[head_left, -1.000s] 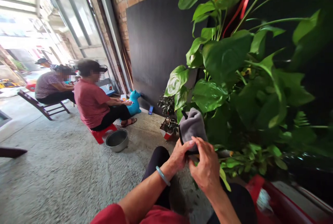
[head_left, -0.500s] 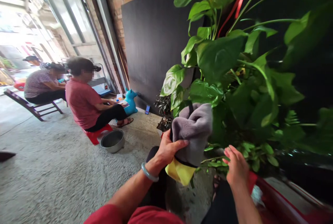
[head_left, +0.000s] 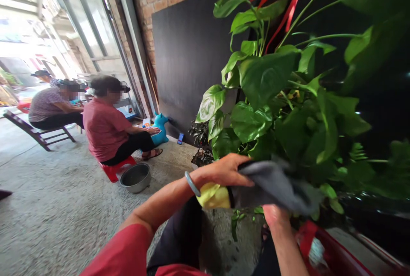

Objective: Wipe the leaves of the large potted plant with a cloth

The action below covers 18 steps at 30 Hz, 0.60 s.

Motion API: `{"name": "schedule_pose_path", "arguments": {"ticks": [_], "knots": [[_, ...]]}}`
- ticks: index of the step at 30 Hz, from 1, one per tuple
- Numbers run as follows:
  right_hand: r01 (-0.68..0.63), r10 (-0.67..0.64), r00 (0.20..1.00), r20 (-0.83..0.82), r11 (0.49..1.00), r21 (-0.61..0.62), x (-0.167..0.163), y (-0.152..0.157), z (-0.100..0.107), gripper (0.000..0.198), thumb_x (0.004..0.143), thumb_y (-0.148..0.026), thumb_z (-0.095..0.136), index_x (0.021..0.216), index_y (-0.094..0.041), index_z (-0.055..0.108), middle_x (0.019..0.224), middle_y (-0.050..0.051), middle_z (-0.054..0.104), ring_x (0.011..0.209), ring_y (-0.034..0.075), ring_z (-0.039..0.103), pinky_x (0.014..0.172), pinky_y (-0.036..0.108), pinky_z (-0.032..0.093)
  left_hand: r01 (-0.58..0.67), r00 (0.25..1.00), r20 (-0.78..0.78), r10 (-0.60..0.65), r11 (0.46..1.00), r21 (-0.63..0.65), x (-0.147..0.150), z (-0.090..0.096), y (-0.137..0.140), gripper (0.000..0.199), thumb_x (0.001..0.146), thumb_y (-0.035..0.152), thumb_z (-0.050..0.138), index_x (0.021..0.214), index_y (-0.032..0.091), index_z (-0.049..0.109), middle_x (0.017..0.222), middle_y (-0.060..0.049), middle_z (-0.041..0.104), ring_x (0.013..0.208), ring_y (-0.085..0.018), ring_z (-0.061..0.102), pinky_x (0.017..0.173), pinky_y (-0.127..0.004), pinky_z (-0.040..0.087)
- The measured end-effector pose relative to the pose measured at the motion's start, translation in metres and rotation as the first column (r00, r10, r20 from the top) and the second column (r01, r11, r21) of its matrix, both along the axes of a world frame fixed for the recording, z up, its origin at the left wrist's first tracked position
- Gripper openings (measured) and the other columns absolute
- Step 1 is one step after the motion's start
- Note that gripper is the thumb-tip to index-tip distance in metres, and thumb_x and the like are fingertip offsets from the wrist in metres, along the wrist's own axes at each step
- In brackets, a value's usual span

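Observation:
A soft grey cloth (head_left: 269, 184) with dark edging stretches sideways before me, blurred at its right end. From its left end a yellow part (head_left: 214, 195) hangs out; whether it is a separate cloth I cannot tell. My left hand (head_left: 229, 170), a pale bangle on its wrist, grips the grey cloth from above with the thumb and fingers closed. Below the cloth is my right hand (head_left: 274, 215), touching or very near its underside, its fingers hidden by the fabric. Large leaves of a potted plant (head_left: 253, 118) rise right behind the cloth.
A red container (head_left: 312, 242) stands at lower right. Further left, a person in pink (head_left: 104, 126) sits on a red stool (head_left: 115, 169) beside a grey basin (head_left: 136, 177). Another seated person (head_left: 53, 107), a blue animal figure (head_left: 160, 128) and a dark board (head_left: 192, 62) are beyond.
My left hand has turned over and swung the cloth from upright to sideways, towards the right. My right hand has moved left, under the cloth.

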State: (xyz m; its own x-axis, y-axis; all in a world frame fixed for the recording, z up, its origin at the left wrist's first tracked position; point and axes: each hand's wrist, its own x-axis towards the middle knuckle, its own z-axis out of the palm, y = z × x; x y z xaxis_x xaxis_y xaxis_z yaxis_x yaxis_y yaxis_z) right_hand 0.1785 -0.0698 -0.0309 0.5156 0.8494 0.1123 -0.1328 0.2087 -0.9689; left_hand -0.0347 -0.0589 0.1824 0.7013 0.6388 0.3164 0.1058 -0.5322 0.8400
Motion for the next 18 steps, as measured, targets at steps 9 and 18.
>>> {"name": "schedule_pose_path", "arguments": {"ticks": [9,18], "knots": [[0.044,-0.078,0.954,-0.291,0.992,-0.121,-0.015,-0.012,0.014,0.048,0.04,-0.043,0.089,0.073,-0.02,0.062,0.064,0.0,0.068,0.055,0.019,0.066,0.048,0.029,0.055,-0.055,0.985,-0.155,0.079,0.987,0.151,0.009,0.004,0.02,0.044,0.056,0.009,0.075,0.097,0.025,0.081,0.083,-0.002,0.075,0.08,-0.027,0.07,0.076,-0.031,0.053],[0.045,-0.087,0.959,-0.268,0.986,-0.161,-0.016,-0.019,0.028,0.051,0.036,-0.037,0.089,0.078,-0.018,0.067,0.07,0.002,0.071,0.056,0.019,0.067,0.045,0.026,0.053,-0.489,0.847,0.353,0.398,0.844,0.221,-0.005,0.074,0.06,0.045,0.069,0.018,0.073,0.114,0.018,0.073,0.099,-0.004,0.073,0.101,-0.025,0.066,0.098,-0.037,0.048]]}}
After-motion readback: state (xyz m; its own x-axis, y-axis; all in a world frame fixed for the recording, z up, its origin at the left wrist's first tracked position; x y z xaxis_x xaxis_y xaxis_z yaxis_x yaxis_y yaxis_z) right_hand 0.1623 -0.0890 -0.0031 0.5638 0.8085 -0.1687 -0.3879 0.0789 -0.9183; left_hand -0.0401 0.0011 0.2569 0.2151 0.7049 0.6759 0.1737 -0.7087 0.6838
